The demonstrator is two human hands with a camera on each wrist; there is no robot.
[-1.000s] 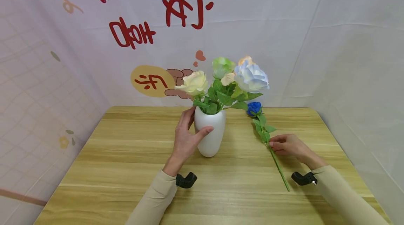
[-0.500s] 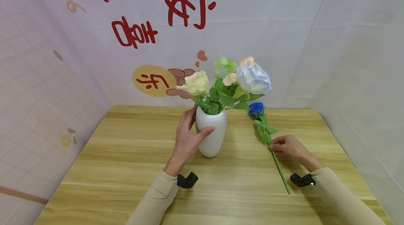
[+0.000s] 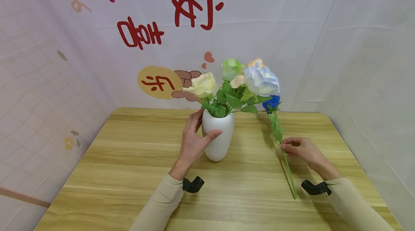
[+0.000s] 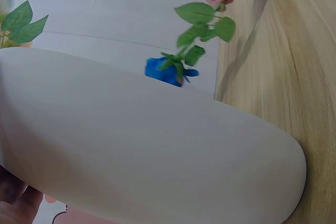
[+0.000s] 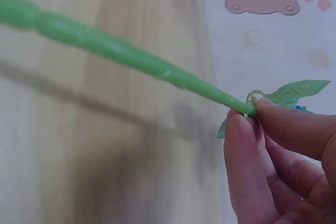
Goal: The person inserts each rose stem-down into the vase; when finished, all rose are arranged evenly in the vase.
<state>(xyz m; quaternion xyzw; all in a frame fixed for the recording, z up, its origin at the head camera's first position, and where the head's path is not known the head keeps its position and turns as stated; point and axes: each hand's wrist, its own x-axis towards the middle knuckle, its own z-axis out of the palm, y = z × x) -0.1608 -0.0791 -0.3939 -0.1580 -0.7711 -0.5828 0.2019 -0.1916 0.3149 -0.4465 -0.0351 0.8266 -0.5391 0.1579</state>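
A white vase stands upright on the table, holding several artificial flowers: a cream rose, a green one, a pale blue one and a peach one partly hidden behind it. My left hand grips the vase's left side, the thumb across its front. Over on the right, my right hand pinches the green stem of a blue rose between thumb and fingers. In the left wrist view the blue rose is partly covered by the vase.
The wooden table meets a pale cloth backdrop printed with red characters and cartoons. A black wrist mount sits on the left wrist, another black mount on the right.
My right hand has lifted the blue rose off the table, its bloom rising toward the pale blue flower. My left hand keeps its grip on the vase. The head view has shifted slightly.
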